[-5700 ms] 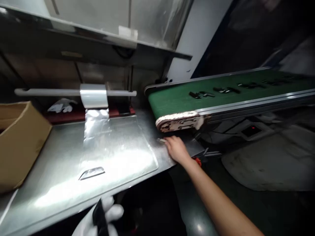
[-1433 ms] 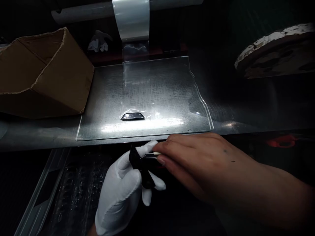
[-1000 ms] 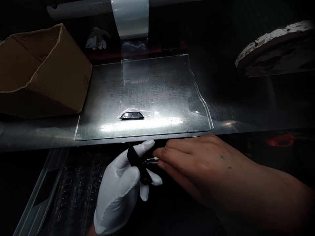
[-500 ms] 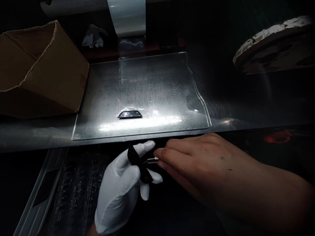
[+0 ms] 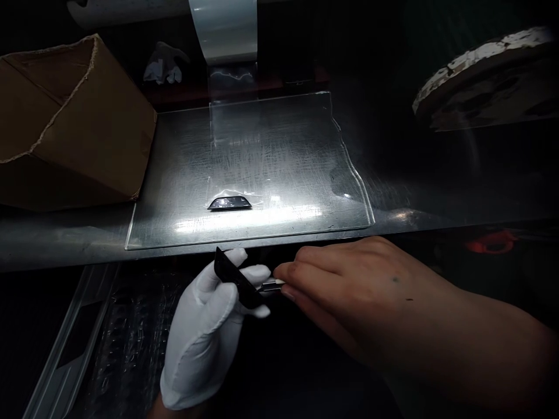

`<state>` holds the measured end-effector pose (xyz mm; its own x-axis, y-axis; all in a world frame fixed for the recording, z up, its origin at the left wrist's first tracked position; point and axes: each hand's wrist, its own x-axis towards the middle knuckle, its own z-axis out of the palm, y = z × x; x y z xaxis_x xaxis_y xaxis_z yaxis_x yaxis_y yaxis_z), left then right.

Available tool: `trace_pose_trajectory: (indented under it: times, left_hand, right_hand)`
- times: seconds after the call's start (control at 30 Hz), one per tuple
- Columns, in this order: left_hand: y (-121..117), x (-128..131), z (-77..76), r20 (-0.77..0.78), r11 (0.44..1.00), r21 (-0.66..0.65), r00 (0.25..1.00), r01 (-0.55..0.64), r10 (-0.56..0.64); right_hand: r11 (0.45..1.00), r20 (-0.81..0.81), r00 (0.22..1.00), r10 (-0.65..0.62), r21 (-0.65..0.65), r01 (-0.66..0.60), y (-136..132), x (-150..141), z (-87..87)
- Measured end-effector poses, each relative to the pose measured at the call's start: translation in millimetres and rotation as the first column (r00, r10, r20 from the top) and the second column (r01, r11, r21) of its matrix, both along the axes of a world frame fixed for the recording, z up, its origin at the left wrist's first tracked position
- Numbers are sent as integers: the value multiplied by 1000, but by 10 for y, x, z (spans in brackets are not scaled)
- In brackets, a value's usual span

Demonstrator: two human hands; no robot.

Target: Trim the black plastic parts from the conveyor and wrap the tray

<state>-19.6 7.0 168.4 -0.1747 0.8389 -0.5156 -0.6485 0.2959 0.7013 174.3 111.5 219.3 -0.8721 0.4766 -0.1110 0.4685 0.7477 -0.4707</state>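
My left hand (image 5: 205, 331), in a white glove, is closed round a small flat black part (image 5: 236, 279) just below the front edge of the metal table (image 5: 65, 238). My bare right hand (image 5: 349, 291) pinches a thin blade-like tool (image 5: 271, 284) whose tip touches the black part. On the table lies a clear plastic sheet (image 5: 283, 169). A similar black part (image 5: 229, 202) wrapped in clear film rests on the sheet near its front edge.
A brown cardboard box (image 5: 70, 116) stands at the left of the table. A roll of clear film (image 5: 222, 26) hangs on a bar at the back, with a white glove (image 5: 163, 61) lying behind. A conveyor end (image 5: 484, 81) juts in at the right.
Since 5.7 s ago my right hand left the conveyor end and came to the black part. In the last half second my left hand shifted its grip and tilted the part leftwards.
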Motion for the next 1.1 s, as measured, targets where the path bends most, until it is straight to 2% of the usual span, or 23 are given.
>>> trace_pose_trajectory:
  times: [0.1, 0.3, 0.5, 0.63, 0.83, 1.1]
  left_hand:
    - [8, 12, -5, -21, 999, 3, 999, -41, 41]
    - [12, -5, -34, 10, 997, 72, 999, -34, 34]
    - [25, -2, 32, 26, 999, -1, 999, -34, 34]
    - [46, -16, 23, 18, 998, -40, 998, -52, 53]
    - [42, -27, -35, 32, 998, -2, 998, -58, 58]
    - [35, -49, 12, -12, 999, -23, 999, -40, 40]
  right_hand:
    - [998, -76, 996, -49, 28, 51, -29, 7, -34]
    - [999, -57, 998, -29, 25, 30, -26, 6, -73]
    - [999, 10, 1000, 28, 18, -28, 7, 6, -32]
    - [999, 24, 999, 30, 41, -31, 2, -2, -45]
    - [996, 4, 1000, 21, 83, -21, -22, 0, -88]
    - [995, -8, 1000, 29, 94, -28, -31, 24, -132]
